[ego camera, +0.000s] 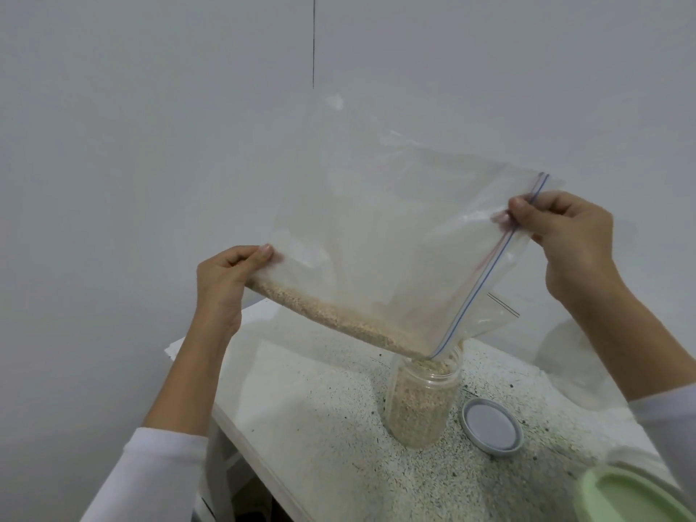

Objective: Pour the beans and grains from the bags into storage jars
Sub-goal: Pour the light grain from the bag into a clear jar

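Speckled white counter (339, 446) below, plain pale wall behind, and the pour is on. Left hand (222, 284) pinches the bottom corner of the clear zip bag (376, 227), thumb on the near face, fingers curled round behind, lifting that end high. Right hand (565, 235) grips the zipper edge, thumb and forefinger closed tight on the blue and red seal strip (486, 276), the other fingers folded in. Between them the bag hangs tilted, its open lower corner right at the mouth of the clear plastic jar (422, 405). Tan grain (331, 318) lies in a band along the bag's bottom fold and runs down into the jar, which stands upright on the counter and is filled nearly to the neck with the same grain. Just beside the jar, to its right, the grey lid (491, 425) lies flat. A pale green container (632, 495) sits at the bottom right corner. No readable writing on the bag or jar.
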Demonstrator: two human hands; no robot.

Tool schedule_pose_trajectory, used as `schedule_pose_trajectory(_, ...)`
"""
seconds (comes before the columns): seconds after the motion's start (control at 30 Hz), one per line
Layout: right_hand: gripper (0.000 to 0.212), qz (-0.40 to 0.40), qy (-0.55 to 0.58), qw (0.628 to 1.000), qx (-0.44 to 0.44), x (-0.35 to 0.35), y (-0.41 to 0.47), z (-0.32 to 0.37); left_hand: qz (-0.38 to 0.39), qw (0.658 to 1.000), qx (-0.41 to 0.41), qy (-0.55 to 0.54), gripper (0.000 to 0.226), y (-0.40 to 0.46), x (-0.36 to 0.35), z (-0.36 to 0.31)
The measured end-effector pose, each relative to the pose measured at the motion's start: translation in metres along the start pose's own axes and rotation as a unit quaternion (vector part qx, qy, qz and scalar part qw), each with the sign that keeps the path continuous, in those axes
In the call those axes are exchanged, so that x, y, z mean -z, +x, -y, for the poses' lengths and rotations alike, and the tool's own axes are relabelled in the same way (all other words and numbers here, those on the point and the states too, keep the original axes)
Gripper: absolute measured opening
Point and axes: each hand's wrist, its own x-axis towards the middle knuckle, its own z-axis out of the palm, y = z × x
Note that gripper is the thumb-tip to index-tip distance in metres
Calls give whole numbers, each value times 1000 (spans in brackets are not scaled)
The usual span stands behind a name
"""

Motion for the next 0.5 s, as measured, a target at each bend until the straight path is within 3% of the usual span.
schedule_pose_trajectory(0.5,11,-29,20,999,-14,8,2,-12,-25,1000,-5,-5,17,5,-4,-4)
